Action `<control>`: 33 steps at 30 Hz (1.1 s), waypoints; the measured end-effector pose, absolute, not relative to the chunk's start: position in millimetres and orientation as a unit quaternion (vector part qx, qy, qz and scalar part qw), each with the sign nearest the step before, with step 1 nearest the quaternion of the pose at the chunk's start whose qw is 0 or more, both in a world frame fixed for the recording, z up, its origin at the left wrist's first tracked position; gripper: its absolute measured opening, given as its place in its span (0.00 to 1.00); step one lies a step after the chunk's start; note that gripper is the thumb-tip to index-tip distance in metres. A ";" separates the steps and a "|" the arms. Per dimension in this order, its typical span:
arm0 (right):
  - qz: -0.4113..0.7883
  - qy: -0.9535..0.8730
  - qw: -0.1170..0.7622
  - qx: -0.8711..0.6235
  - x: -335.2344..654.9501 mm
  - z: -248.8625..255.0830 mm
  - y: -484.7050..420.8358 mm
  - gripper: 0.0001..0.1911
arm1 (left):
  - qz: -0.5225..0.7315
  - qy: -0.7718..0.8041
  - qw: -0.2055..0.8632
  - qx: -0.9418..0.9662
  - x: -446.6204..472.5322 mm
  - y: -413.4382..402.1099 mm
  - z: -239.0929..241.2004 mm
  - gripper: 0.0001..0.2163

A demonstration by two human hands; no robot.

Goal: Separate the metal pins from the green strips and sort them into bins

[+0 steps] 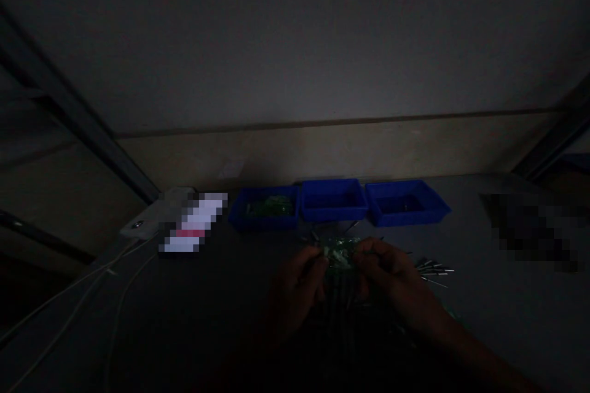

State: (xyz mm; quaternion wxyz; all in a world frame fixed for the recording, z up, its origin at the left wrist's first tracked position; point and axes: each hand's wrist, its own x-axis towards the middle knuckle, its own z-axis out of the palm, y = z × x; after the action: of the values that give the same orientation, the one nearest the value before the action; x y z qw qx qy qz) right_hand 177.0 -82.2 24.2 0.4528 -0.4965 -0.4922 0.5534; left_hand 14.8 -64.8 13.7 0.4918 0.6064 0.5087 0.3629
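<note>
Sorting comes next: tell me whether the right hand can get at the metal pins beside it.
Probably yes: the metal pins lie just beside the right hand with nothing between, though its fingers pinch green parts.

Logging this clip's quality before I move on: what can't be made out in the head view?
Green parts between left hand and right hand: too dim and small to identify; grip unclear.
Middle bin and right bin: contents lost in shadow.
Left patch and right patch: pixelated out.
Right forearm: cut by the bottom edge.
</note>
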 end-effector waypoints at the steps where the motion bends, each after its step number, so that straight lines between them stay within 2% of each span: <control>1: 0.544 -0.498 0.457 -0.497 177.1 23.1 -82.6 0.18 | 0.362 0.511 0.494 0.603 14.5 -64.8 12.8 0.13; 8: 0.353 -0.619 0.506 -0.486 179.7 11.5 -88.3 0.04 | 0.406 0.421 0.625 0.516 6.5 -60.6 0.6 0.18; 10: 0.332 -0.636 0.510 -0.475 180.6 10.0 -89.4 0.05 | 0.407 0.396 0.643 0.513 4.1 -58.7 -1.2 0.20; 14: 0.387 -0.617 0.503 -0.465 180.9 12.8 -89.8 0.05 | 0.411 0.448 0.545 0.577 5.7 -59.9 4.9 0.16; 16: 0.439 -0.580 0.508 -0.462 179.9 16.2 -89.6 0.05 | 0.415 0.460 0.516 0.591 9.0 -63.2 9.6 0.19; 19: 0.471 -0.519 0.522 -0.486 177.0 19.2 -89.3 0.09 | 0.405 0.448 0.528 0.598 13.2 -68.7 12.8 0.22; 25: 0.445 -0.558 0.480 -0.511 170.7 10.8 -88.4 0.14 | 0.377 0.444 0.529 0.617 12.8 -71.1 11.8 0.12; 33: 0.379 -0.624 0.467 -0.499 170.8 13.4 -91.1 0.15 | 0.372 0.491 0.472 0.630 11.8 -65.3 16.4 0.09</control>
State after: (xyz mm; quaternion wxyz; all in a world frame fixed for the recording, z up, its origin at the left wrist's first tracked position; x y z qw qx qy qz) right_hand 170.8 -91.1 13.4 0.4671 -0.4986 -0.6240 0.3793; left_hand 11.8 -65.3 16.4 0.4724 0.6303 0.4912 0.3718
